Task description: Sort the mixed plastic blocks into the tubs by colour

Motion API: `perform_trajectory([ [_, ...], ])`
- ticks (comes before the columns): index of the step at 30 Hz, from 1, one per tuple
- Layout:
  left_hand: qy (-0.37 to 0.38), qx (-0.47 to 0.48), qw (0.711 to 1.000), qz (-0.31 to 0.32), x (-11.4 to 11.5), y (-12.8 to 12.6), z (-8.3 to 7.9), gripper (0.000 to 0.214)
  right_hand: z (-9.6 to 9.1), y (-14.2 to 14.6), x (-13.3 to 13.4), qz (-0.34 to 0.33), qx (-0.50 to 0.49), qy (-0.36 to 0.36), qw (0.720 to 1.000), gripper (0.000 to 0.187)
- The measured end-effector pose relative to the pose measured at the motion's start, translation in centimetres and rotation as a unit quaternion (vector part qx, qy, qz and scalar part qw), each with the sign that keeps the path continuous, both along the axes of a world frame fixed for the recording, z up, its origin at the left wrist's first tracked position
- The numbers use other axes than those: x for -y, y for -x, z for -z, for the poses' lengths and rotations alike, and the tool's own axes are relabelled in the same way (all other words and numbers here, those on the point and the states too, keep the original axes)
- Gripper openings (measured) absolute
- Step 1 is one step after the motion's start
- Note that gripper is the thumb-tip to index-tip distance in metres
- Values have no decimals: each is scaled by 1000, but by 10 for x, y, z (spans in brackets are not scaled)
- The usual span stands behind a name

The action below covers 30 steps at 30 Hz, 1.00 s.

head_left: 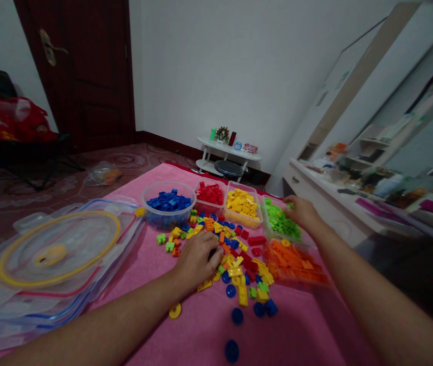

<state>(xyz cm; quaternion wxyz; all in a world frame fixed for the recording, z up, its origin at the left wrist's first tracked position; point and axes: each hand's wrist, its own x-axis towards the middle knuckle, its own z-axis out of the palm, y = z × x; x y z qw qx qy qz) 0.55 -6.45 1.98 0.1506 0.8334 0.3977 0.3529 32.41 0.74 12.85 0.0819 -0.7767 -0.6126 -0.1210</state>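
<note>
Mixed toy building bricks [244, 259] lie in a loose pile on the pink cloth. My left hand [200, 256] rests in the pile, fingers curled down among the pieces; whatever is under its fingertips is hidden. Over the far right, my right hand [300, 211] reaches to the rim of the clear box of green bricks [279, 221], its fingers closed with a bit of green brick [289, 206] showing at the tips. Orange bricks [294, 262] fill a box nearer me. Yellow bricks [241, 203], red bricks [209, 193] and blue bricks [170, 201] fill containers along the back.
Clear plastic lids [59, 249] are stacked at the left of the pink-covered table [300, 325]. Several blue wheel-like discs [232, 351] lie near me. Beyond stand a white shelf [229, 148], a brown door [82, 66] and, at right, a cluttered white dresser [326, 193].
</note>
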Motion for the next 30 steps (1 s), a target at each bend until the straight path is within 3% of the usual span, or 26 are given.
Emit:
perform_trajectory([
  [3, 6, 9, 1000, 4, 0, 1, -2, 23, 4, 11, 4, -12, 12, -11, 1000, 42],
  [7, 24, 38, 999, 1, 3, 3, -6, 34, 14, 75, 26, -141, -78, -66, 985, 30],
  [10, 42, 74, 996, -11, 4, 4, -7, 37, 31, 133, 48, -277, -195, 20, 941, 23],
  [12, 51, 104, 993, -15, 3, 5, -5, 38, 43, 163, 61, -322, -215, 79, 919, 23],
  [16, 65, 176, 982, -12, 1, 6, -3, 40, 63, 190, 76, -324, -216, 68, 919, 30],
  [24, 49, 206, 975, -62, -5, 8, -7, 34, 78, 178, 83, -298, -238, 146, 913, 14],
  [27, 43, 199, 977, -58, -5, 8, -8, 29, 79, 175, 82, -257, -237, 125, 929, 19],
  [30, 43, 196, 978, -49, -5, 8, -8, 26, 80, 179, 81, -207, -180, 87, 957, 38],
])
